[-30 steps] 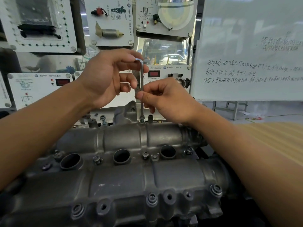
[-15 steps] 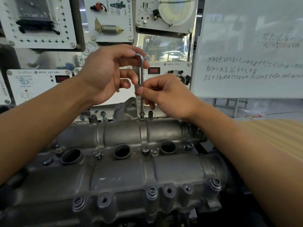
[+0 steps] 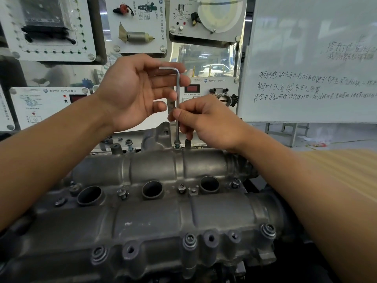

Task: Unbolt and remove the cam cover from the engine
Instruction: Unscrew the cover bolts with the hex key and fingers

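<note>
While the hex key [image 3: 178,90] is pinched at its upright shaft by the right hand [image 3: 206,121], the left hand [image 3: 132,88] is held open at 10 o'clock, fingers straight behind the key's short arm; the tip is seated in a bolt [image 3: 177,144] at the far edge of the cam cover [image 3: 155,166], at 6 o'clock beneath both hands; a whiteboard [image 3: 316,58] is seen at 2 o'clock.

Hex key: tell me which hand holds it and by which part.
The right hand pinches the hex key low on its long shaft, above the bolt. The left hand is open beside the short arm, gripping nothing.
</note>
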Demonstrator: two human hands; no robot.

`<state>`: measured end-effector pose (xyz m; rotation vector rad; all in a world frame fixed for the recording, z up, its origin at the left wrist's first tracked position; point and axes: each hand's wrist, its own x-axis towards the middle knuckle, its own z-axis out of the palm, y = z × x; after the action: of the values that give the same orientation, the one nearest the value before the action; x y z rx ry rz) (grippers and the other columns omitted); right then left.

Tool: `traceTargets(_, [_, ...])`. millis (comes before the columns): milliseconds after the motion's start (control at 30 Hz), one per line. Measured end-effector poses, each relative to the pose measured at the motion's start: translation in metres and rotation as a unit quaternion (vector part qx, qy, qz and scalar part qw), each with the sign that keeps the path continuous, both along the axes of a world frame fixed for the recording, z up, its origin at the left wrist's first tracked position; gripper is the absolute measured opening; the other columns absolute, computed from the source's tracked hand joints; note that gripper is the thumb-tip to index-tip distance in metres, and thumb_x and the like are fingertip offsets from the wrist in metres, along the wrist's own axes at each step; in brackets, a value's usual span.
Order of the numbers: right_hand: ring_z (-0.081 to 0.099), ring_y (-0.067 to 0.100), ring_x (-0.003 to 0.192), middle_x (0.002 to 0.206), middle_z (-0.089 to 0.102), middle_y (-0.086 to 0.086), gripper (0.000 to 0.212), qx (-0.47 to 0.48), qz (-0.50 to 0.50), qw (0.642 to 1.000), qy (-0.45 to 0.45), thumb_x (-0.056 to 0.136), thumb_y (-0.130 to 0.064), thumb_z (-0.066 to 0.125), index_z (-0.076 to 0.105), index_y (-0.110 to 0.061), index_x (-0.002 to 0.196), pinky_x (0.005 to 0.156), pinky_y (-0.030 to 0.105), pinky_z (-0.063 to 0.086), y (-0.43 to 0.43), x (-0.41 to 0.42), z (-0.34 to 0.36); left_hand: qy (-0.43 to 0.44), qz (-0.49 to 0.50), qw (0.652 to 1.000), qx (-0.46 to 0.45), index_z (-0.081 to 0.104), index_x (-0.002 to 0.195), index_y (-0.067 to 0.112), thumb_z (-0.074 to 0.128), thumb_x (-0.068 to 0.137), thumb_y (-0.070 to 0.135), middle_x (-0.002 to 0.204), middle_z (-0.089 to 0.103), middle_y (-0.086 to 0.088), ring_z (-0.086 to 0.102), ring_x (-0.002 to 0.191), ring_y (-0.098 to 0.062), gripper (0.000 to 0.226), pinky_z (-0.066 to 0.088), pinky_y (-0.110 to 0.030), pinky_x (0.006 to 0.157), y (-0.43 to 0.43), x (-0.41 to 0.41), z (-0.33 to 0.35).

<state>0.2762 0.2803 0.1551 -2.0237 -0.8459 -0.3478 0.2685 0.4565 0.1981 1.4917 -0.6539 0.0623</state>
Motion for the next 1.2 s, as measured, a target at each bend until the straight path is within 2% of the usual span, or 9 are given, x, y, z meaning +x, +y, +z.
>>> traceTargets(100, [0.057,0.007,0.053,0.061,0.059,-0.004,0.024,0.001,0.0,1.0,0.006,0.102,-0.019,0.055,0.072,-0.01,0.088,0.057,0.019,0.044,0.0,0.0,0.0,-0.006,-0.017,1.0,0.011,0.067,0.109,0.012,0.044,0.095,0.027,0.096,0.072,-0.004,0.06,0.069,-0.013,0.031,0.045,-0.021,0.05,0.001,-0.001,0.0])
traceTargets(200, [0.056,0.008,0.054,0.061,0.059,-0.001,0.028,0.003,0.004,1.0,0.003,0.1,-0.018,0.057,0.069,-0.001,0.083,0.06,0.025,0.047,0.0,0.002,-0.001,-0.026,-0.028,0.999,0.03,0.066,0.111,0.016,0.053,0.09,0.034,0.095,0.068,0.001,0.058,0.069,-0.009,0.03,0.045,-0.019,0.051,0.002,-0.001,-0.002])
traceTargets(267, [0.055,0.011,0.055,0.06,0.059,0.0,0.031,-0.002,0.014,1.0,-0.01,0.1,-0.018,0.058,0.066,0.0,0.075,0.061,0.028,0.048,0.0,0.002,-0.002,-0.054,-0.002,0.998,0.041,0.067,0.108,0.017,0.057,0.089,0.037,0.088,0.064,0.004,0.053,0.063,-0.007,0.028,0.043,-0.018,0.05,-0.001,-0.002,-0.003])
traceTargets(433, [0.053,0.014,0.056,0.06,0.058,0.0,0.032,-0.011,0.032,0.999,-0.021,0.1,-0.016,0.058,0.064,0.008,0.08,0.061,0.03,0.046,0.0,0.004,-0.003,-0.096,0.085,0.99,0.055,0.068,0.096,0.016,0.064,0.081,0.045,0.073,0.059,0.003,0.044,0.049,-0.01,0.033,0.038,-0.019,0.043,-0.01,-0.004,-0.005])
traceTargets(633, [0.054,0.012,0.056,0.06,0.058,0.0,0.031,-0.012,0.034,0.999,-0.019,0.1,-0.016,0.057,0.066,0.006,0.08,0.061,0.028,0.047,-0.001,0.004,-0.003,-0.085,0.107,0.989,0.047,0.068,0.094,0.015,0.053,0.101,0.032,0.074,0.067,-0.003,0.05,0.049,-0.014,0.024,0.04,-0.021,0.044,-0.01,-0.005,-0.004])
traceTargets(733, [0.054,0.012,0.055,0.06,0.059,0.0,0.034,-0.012,0.03,0.999,-0.016,0.1,-0.015,0.057,0.062,-0.008,0.068,0.06,0.025,0.046,-0.001,0.004,-0.003,-0.074,0.075,0.994,0.039,0.067,0.1,0.015,0.045,0.104,0.024,0.081,0.072,-0.006,0.057,0.052,-0.016,0.024,0.041,-0.022,0.045,-0.008,-0.006,-0.003])
traceTargets(833, [0.054,0.01,0.054,0.06,0.059,0.0,0.035,-0.01,0.024,1.0,-0.015,0.1,-0.016,0.058,0.059,-0.01,0.065,0.059,0.024,0.046,-0.001,0.004,-0.003,-0.077,0.067,0.994,0.038,0.067,0.104,0.014,0.045,0.103,0.021,0.085,0.074,-0.007,0.061,0.056,-0.017,0.023,0.043,-0.022,0.046,-0.007,-0.006,-0.004])
traceTargets(1033, [0.054,0.019,0.058,0.062,0.06,0.007,0.031,-0.011,0.036,0.999,-0.01,0.099,-0.015,0.059,0.063,0.007,0.078,0.062,0.035,0.049,-0.001,0.004,-0.003,-0.106,0.114,0.987,0.038,0.066,0.089,0.012,0.062,0.088,0.037,0.074,0.072,-0.003,0.059,0.047,-0.013,0.025,0.042,-0.019,0.042,-0.009,-0.004,-0.005])
traceTargets(1200, [0.053,0.022,0.058,0.06,0.059,0.005,0.027,-0.018,0.044,0.999,-0.013,0.099,-0.014,0.059,0.065,0.006,0.082,0.062,0.044,0.05,-0.001,0.001,-0.002,-0.118,0.172,0.977,0.031,0.061,0.072,0.012,0.065,0.095,0.029,0.063,0.069,-0.005,0.054,0.04,-0.015,0.029,0.04,-0.02,0.039,-0.012,-0.004,-0.005])
